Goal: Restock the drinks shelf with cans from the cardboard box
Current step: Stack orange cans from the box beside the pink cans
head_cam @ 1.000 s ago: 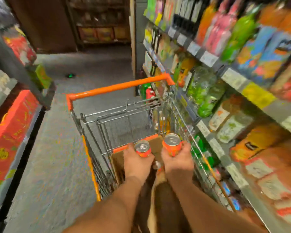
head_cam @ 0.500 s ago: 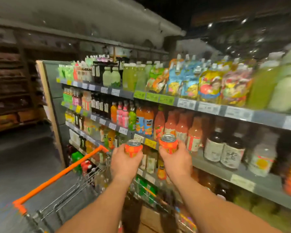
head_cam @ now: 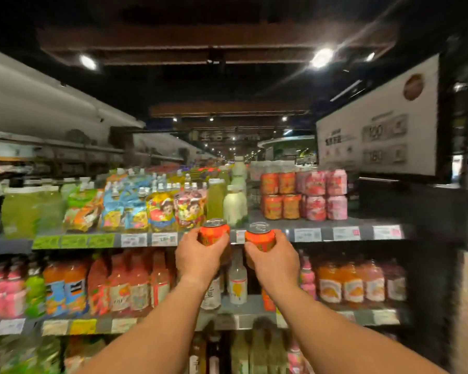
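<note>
My left hand [head_cam: 199, 256] grips an orange can [head_cam: 214, 232] upright. Beside it my right hand [head_cam: 274, 259] grips a second orange can [head_cam: 260, 237], also upright. Both cans are level with the front edge of the top shelf [head_cam: 322, 224], just in front of its price strip. On that shelf, to the right, stand stacked orange cans [head_cam: 281, 195] in two layers, next to pink cans [head_cam: 324, 195]. The cardboard box is out of view.
Drink pouches [head_cam: 160, 209] and pale bottles [head_cam: 234, 203] fill the top shelf left of the cans. Juice bottles [head_cam: 119, 284] line the shelf below my hands. A white sign board [head_cam: 378, 130] hangs at the right, above a dark pillar [head_cam: 443, 265].
My view has swung up from the trolley to the shelves. Both hands have lifted their cans from over the trolley up to the height of the top shelf's edge.
</note>
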